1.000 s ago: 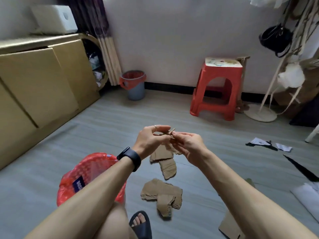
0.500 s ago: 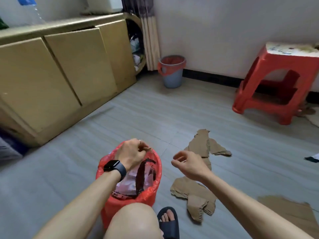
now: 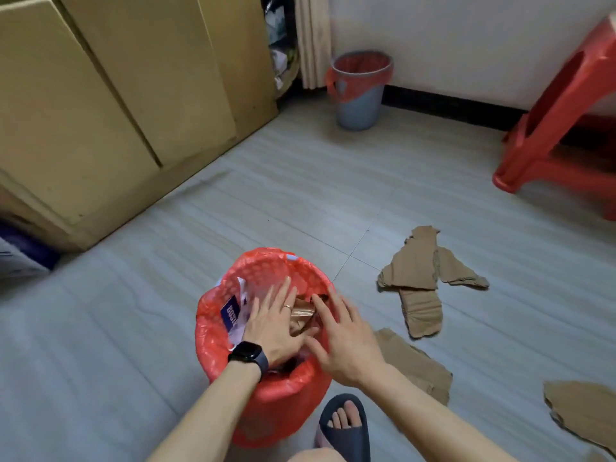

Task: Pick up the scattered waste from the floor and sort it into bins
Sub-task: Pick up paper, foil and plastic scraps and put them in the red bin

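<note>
2 hands reach into the red-lined bin [image 3: 213,331]: the left hand [image 3: 271,325] and the right hand [image 3: 348,345] lie flat, fingers straight and spread, pinching nothing. Brown cardboard scraps [image 3: 301,311] sit in the bin under and between the fingertips. A printed white wrapper [image 3: 233,315] lies in the bin just left of the left fingers. Right of the right fingers, torn cardboard pieces [image 3: 420,281] lie on the floor [image 3: 150,311] near the bin. Beyond the fingertips, well apart, a grey bin [image 3: 358,105] stands by the wall, with a red stool [image 3: 560,121] to its right
</note>
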`<state>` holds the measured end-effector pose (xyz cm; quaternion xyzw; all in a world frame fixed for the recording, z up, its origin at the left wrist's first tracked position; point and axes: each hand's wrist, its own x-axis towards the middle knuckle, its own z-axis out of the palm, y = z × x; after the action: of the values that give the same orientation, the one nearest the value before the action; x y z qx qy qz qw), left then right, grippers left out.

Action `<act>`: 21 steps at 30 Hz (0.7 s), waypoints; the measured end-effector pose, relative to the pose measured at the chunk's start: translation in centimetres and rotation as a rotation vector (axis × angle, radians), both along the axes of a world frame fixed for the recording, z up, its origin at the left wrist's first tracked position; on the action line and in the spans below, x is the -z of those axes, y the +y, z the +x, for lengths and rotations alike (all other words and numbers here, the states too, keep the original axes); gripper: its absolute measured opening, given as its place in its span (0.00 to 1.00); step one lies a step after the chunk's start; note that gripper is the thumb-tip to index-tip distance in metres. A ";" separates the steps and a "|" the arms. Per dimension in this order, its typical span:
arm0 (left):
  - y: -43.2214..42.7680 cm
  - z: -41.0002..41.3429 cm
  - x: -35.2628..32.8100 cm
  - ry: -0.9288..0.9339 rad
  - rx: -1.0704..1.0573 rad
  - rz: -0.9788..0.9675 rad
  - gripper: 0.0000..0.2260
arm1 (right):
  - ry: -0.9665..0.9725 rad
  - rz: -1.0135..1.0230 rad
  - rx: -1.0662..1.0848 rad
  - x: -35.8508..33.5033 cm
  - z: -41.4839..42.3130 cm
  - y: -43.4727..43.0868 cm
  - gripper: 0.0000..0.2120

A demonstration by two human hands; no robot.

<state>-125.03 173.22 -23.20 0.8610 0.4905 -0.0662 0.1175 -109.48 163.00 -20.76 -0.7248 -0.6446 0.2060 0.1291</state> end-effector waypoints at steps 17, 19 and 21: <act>2.5 0.1 10.2 0.286 -0.056 -0.031 0.32 | 0.170 0.020 0.086 2.9 -1.5 0.1 0.42; 2.9 0.1 11.5 0.331 -0.033 -0.085 0.33 | 0.168 0.023 0.080 3.0 -1.4 0.2 0.42; 3.3 -0.1 12.5 0.412 0.019 -0.101 0.36 | 0.162 0.033 0.074 2.9 -1.5 0.3 0.42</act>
<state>-125.14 176.48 -35.65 0.8268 0.4921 -0.2663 0.0573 -110.98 163.34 -23.67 -0.7267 -0.6083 0.2485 0.2002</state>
